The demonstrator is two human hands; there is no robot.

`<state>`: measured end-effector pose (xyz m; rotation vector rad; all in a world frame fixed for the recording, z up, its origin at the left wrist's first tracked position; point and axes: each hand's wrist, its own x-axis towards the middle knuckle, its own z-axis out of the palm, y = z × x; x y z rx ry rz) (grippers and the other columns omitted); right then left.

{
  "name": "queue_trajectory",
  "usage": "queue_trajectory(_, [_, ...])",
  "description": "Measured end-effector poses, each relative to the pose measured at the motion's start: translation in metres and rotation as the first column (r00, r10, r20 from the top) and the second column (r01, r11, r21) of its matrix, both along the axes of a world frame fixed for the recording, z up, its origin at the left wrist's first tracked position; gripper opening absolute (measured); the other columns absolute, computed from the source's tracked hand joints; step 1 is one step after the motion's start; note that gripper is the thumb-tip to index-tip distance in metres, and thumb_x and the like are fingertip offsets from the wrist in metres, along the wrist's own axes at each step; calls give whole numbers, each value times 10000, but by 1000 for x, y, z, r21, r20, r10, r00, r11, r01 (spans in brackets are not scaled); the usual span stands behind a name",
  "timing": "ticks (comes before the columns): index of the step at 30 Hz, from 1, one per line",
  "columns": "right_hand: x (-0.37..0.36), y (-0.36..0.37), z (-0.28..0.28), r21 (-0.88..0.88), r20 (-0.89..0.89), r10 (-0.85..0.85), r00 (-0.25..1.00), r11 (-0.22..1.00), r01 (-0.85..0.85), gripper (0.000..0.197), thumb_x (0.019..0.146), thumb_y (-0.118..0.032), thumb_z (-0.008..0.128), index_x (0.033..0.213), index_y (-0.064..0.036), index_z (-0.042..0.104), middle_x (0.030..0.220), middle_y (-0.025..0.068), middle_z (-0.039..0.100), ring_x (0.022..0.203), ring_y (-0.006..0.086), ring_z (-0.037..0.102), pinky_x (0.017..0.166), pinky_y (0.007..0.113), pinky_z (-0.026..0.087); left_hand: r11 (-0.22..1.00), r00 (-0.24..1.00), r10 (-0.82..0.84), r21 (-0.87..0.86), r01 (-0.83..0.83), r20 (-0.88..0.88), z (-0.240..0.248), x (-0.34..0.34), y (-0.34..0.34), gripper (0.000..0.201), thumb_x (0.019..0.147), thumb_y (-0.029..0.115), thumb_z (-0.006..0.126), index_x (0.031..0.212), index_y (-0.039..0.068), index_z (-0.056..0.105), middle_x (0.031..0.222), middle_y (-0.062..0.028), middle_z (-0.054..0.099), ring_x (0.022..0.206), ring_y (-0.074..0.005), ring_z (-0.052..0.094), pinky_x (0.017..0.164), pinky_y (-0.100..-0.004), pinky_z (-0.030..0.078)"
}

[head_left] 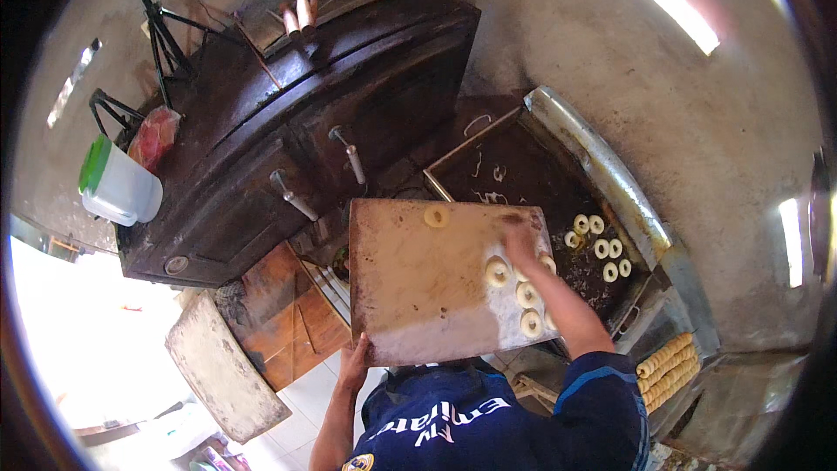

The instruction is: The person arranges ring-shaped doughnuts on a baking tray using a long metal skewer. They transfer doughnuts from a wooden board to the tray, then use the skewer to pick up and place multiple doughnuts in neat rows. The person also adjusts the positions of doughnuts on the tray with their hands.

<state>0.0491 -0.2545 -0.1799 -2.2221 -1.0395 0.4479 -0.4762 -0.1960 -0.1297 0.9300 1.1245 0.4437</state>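
Pale rings (608, 250), 7pcs in pan (545, 176), 2 hands (354, 365) (521, 242)

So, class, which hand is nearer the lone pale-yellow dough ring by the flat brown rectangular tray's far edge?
Right. The right hand is over the tray, right of the ring; the left hand holds the tray's near-left corner, farther away.

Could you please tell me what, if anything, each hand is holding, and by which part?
The left hand grips the board by its near left corner. The right hand is over the board's right side; whether it holds anything cannot be told.
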Motion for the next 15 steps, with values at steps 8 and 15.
queue_trajectory(8, [-48, 80, -19, -269, 582, 432, 689, 902, -339, 528, 911, -88, 648, 1438, -74, 666, 1431, 180, 678, 1426, 396, 558, 1327, 574, 327, 999, 999, 34, -35, -34, -14, -65, 8, -1, 518, 1114, 574, 649, 1028, 74, 753, 923, 29, 634, 830, -125, 560, 712, -325, 466])
queue_trajectory(15, [82, -68, 14, -557, 483, 350, 803, 830, -27, 321, 1002, -148, 570, 1237, -74, 776, 1291, 237, 694, 1266, 422, 610, 1253, 547, 405, 980, 960, 166, -148, -135, 223, -46, -44, 10, 679, 1133, 497, 639, 1577, -6, 534, 1562, -136, 628, 1415, -274, 623, 1203, -463, 501])
